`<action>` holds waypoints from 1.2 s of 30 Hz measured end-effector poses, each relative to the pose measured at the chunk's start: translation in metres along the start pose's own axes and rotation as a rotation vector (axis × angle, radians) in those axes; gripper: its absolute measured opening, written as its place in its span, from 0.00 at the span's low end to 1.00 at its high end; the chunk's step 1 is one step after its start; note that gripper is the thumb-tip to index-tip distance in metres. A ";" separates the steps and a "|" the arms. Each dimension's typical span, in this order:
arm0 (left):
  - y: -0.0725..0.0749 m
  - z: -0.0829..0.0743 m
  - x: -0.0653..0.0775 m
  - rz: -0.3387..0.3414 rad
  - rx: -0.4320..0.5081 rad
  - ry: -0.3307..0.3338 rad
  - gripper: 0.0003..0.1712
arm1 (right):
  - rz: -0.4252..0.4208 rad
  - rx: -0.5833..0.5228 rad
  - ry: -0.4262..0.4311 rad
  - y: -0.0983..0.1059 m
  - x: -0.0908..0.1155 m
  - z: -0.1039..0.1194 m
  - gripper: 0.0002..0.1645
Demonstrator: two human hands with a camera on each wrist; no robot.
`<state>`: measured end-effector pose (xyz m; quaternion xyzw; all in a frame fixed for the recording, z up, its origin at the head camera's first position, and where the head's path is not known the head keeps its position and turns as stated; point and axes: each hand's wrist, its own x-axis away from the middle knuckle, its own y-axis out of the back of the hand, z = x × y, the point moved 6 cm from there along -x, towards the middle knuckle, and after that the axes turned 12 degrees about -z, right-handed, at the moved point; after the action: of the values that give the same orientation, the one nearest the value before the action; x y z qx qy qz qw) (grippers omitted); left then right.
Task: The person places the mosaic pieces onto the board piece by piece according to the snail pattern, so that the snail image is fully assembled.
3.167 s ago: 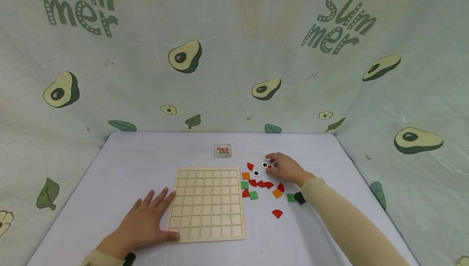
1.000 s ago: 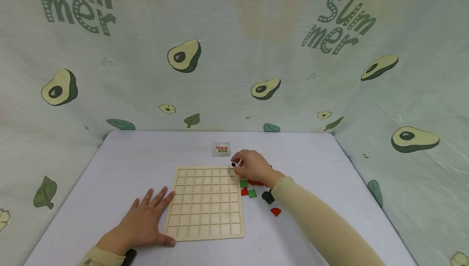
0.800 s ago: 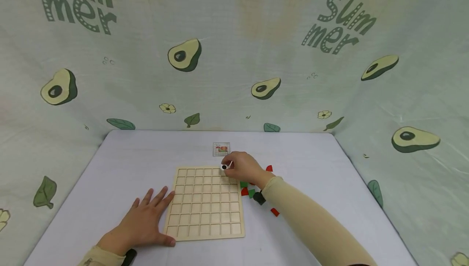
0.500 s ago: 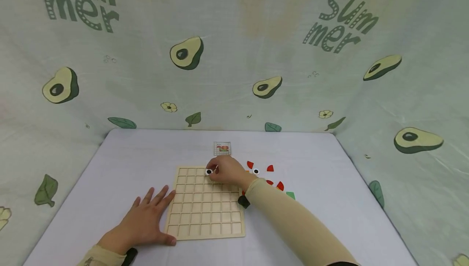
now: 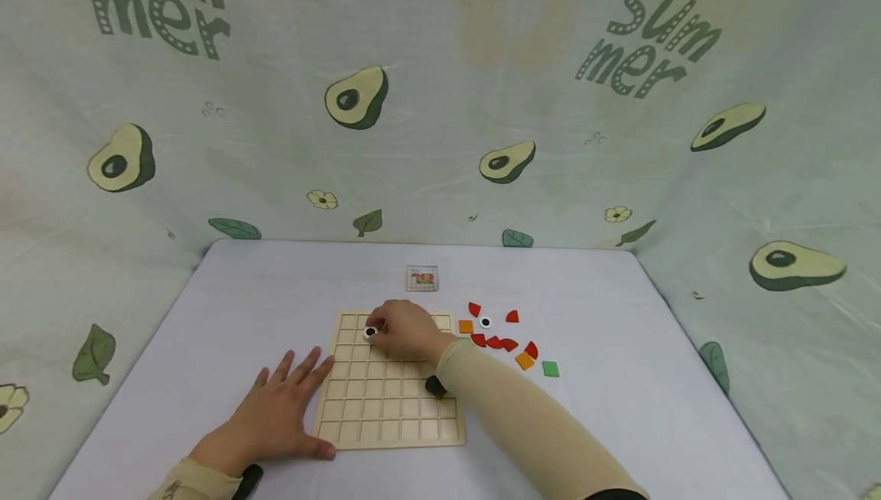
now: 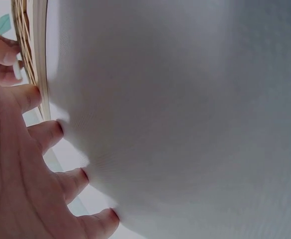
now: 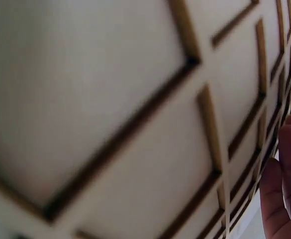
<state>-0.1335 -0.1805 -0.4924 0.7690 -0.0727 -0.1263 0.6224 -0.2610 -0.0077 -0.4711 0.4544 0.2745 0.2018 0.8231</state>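
Note:
A pale wooden grid board lies on the white table. My right hand is over its far left cells and pinches a round white eye piece with a black centre between thumb and fingers. In the left wrist view, the eye piece appears edge-on close to the board's surface. My left hand rests spread at the board's left side, with thumb and index fingertip at its edge. The right wrist view is filled with the board's cells; fingers show at its right border.
Right of the board lie a second eye piece, several red quarter-circle pieces, orange squares and a green square. A small picture card sits behind the board. Printed cloth hangs behind and beside the table.
My right hand picked up an eye piece from the loose pieces and carried it left across the board to its far left cells. My left hand stays in place.

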 end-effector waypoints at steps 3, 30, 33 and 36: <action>0.000 0.000 0.000 0.002 0.001 0.003 0.78 | -0.005 0.013 0.022 -0.001 0.000 0.002 0.13; -0.001 0.000 0.001 -0.007 -0.002 0.011 0.79 | 0.026 0.049 -0.027 -0.007 -0.002 0.004 0.11; -0.001 0.001 0.001 -0.008 -0.003 0.009 0.79 | 0.030 0.053 -0.026 -0.006 -0.002 0.005 0.12; -0.001 0.001 0.001 -0.010 -0.007 0.006 0.79 | 0.030 0.058 -0.029 -0.006 -0.001 0.005 0.12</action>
<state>-0.1333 -0.1811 -0.4940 0.7676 -0.0664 -0.1272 0.6247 -0.2580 -0.0147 -0.4731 0.4848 0.2616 0.1995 0.8104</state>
